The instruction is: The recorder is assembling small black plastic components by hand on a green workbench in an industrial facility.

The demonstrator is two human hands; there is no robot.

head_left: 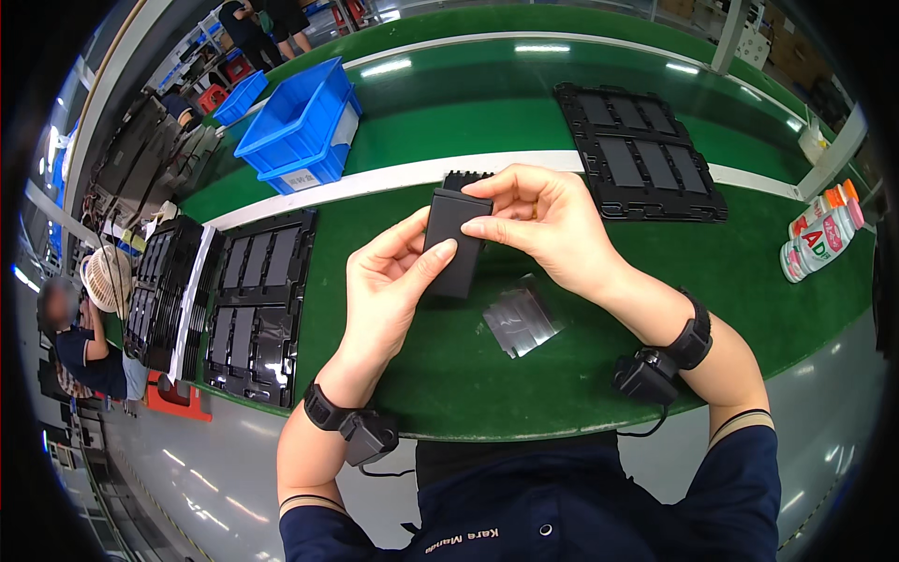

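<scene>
- Bright, even, whitish indoor light, with only faint, soft shadows.
- White streaks of glare mark the far green surface (449, 103) and the grey floor (225, 440), as from lamps overhead.
- The clear plastic film (523, 320) and black tray (269, 361) shine.
- The left hand (393, 272), right hand (543, 220) and black box (451, 225) look sharp, though the box is too dark for detail.
- Fisheye distortion arches the white rail (398, 176); the corners are black.
- At left, a seated person's head (60, 305) is blurred.

Between my left hand (386, 279) and right hand (552, 220) is a case (453, 248); film (523, 320) lies on the table (440, 393) nearer me. Trays (255, 298) lie left, bins (295, 126) behind them, another tray (626, 138) ahead right, bottles (820, 242) farther right.
</scene>
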